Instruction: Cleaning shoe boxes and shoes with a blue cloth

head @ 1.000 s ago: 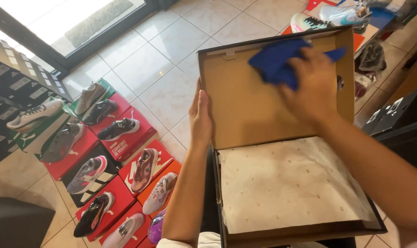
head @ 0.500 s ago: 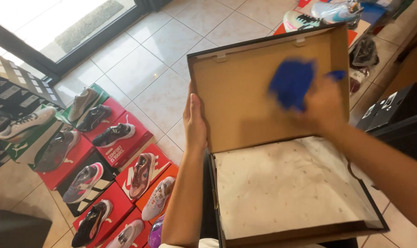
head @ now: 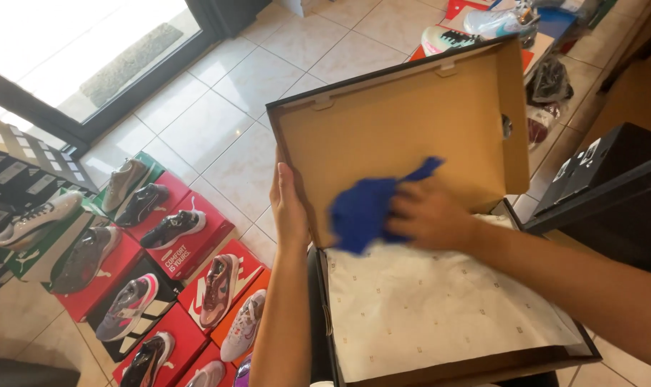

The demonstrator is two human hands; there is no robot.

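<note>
- Your right hand [head: 429,215] has come down the inside of the raised lid [head: 404,122] since a second ago: it was up near the lid's top edge, and now it sits low, just above the hinge line.
- The blue cloth [head: 365,208] has travelled down with it; it is bunched under your fingers and pressed against the tan cardboard, with one corner trailing up to the right.
- Your right fingers are curled around the cloth, pinching it in a loose wad.
- Your left hand [head: 288,204] has kept its place on the lid's left edge, fingers laid flat and together along it, thumb hidden behind.
- The shoebox [head: 325,315] is open in front of you, black outside, tan inside, and its base is covered by white tissue paper [head: 425,308] with a small repeated mark.
- On the tiled floor [head: 218,107] to your left, sneakers [head: 171,228] stand on red boxes in rows.
</note>
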